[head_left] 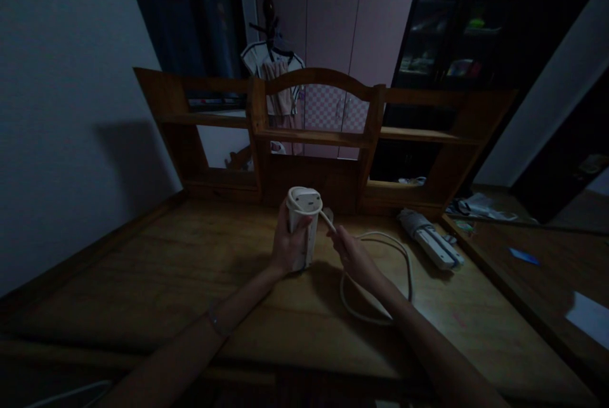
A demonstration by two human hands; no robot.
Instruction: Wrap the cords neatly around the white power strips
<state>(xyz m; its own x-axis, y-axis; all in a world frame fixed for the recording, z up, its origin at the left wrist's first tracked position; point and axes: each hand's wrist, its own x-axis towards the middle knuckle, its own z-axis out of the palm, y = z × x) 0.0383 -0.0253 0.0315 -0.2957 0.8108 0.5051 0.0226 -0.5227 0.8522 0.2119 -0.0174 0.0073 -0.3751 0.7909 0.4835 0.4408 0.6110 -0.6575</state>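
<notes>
Right now the person is standing over the wooden desk (181,268) in a dim room, working on a white power strip (301,217) and its cord (383,235). The left hand (288,249) is wrapping around the strip's body and holding it upright on end near the middle of the desk, just in front of the shelf unit (314,136). The right hand (354,259) is pinching the cord close to where it leaves the top of the strip, fingers closed on it.

As far as I can judge from where I am standing, the handling is at an early point. The strip is up and firmly gripped, and the cord is in hand at its root. Nothing is wound around the body yet, though. Nearly all of the cord is lying loose in one wide loop on the desk, to the right of the right forearm. I cannot make out the plug end.

A second power strip (431,240) is lying flat further right, near the desk's edge, apart from both hands. Behind the shelf unit some clothes (278,87) are hanging on a hanger.
</notes>
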